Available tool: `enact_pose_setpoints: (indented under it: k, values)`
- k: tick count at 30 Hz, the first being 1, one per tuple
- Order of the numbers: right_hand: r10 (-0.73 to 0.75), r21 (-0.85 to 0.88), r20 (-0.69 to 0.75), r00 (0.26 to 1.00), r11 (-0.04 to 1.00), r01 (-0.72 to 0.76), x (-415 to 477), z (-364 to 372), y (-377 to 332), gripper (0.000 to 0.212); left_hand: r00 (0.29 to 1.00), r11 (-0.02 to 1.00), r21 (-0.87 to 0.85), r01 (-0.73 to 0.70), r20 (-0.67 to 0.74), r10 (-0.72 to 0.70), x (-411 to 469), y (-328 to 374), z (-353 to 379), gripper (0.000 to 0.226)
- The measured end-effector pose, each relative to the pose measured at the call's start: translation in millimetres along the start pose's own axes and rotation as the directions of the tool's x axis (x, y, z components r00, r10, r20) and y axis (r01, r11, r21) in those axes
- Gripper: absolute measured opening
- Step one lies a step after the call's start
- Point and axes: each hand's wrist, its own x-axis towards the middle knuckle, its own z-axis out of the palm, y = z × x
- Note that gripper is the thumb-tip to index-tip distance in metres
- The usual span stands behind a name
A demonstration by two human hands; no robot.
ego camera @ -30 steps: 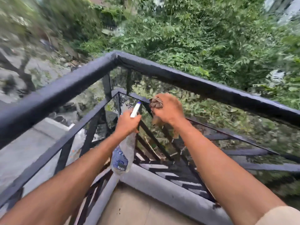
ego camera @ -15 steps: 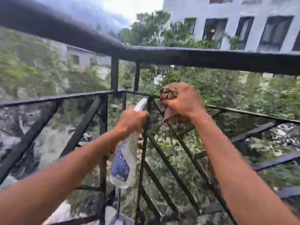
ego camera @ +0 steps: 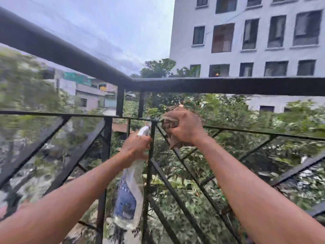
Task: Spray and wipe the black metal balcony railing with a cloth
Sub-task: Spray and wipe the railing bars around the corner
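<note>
The black metal railing (ego camera: 211,86) fills the middle of the view: a thick top rail comes down from the upper left, meets a second one at a corner and runs level to the right edge. Below it lies a thinner horizontal bar, joined to the top rail by two short uprights at the corner, and under that bar slanted and upright bars form open triangular gaps. The right hand (ego camera: 184,127) is curled tight round a bunched brown cloth (ego camera: 173,140), which it holds against the thin bar just right of the corner joint; a loose end of the cloth hangs below the fist, over one slanted bar. The left hand (ego camera: 136,147), lower and just to the left, grips the neck of a clear spray bottle (ego camera: 129,194) with a blue label. Its white nozzle (ego camera: 144,130) points up towards the same joint, close beside a thin upright, and the bottle's body hangs below the hand in front of the bars. The two hands are near each other but apart. To the right of the cloth the thin bar runs bare to the frame's edge, and the band between it and the top rail is open on both sides of the corner. Through the gaps shows blurred green foliage (ego camera: 228,117). Beyond it stand a pale many-windowed building (ego camera: 255,41) on the right, lower buildings (ego camera: 91,92) on the left and a grey sky (ego camera: 123,23) above.
</note>
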Motion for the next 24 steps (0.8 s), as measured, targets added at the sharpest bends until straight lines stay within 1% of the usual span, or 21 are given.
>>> enact_pose_setpoints:
  k: [2,4,6,9,13,16,17,20,22,24]
  values:
    - [-0.085,0.069,-0.028,0.996,0.994,0.086,-12,3,-1,0.037,0.998,1.000,-0.025,0.003,0.065,-0.001,-8,1,-1,0.017]
    - [-0.165,0.059,-0.029,0.986,0.984,0.166,-26,8,-5,0.036,0.997,0.999,-0.040,-0.006,0.073,0.009,-13,2,-2,0.026]
    - [-0.197,0.033,0.004,0.980,0.980,0.197,-37,14,-8,0.035,0.998,0.998,-0.068,0.004,0.060,0.000,-16,2,-3,0.027]
    - [-0.197,0.002,0.070,0.978,0.980,0.198,-48,17,-9,0.036,0.998,0.996,-0.088,0.015,0.057,-0.010,-18,2,-5,0.022]
    - [-0.184,-0.011,0.062,0.981,0.983,0.185,-57,18,-6,0.035,0.995,0.997,-0.056,0.059,0.089,-0.054,-16,-4,-2,0.019]
    - [-0.167,-0.006,0.079,0.983,0.986,0.168,-63,20,-6,0.037,0.995,0.997,-0.001,0.080,0.063,-0.080,-16,-12,-1,0.024]
    - [-0.169,-0.010,0.091,0.981,0.985,0.170,-66,21,-7,0.037,0.994,0.996,-0.010,0.093,0.061,-0.092,-17,-14,-1,0.024]
    - [-0.187,-0.009,0.117,0.975,0.982,0.189,-75,27,-8,0.036,0.990,0.992,-0.062,0.114,0.092,-0.108,-23,-16,0,0.016]
    - [-0.192,-0.012,0.120,0.974,0.981,0.195,-81,31,-7,0.035,0.986,0.989,-0.072,0.129,0.114,-0.121,-28,-18,2,0.024]
    - [-0.201,-0.020,0.122,0.972,0.979,0.205,-88,36,-7,0.035,0.986,0.990,-0.053,0.133,0.105,-0.127,-34,-22,5,0.020]
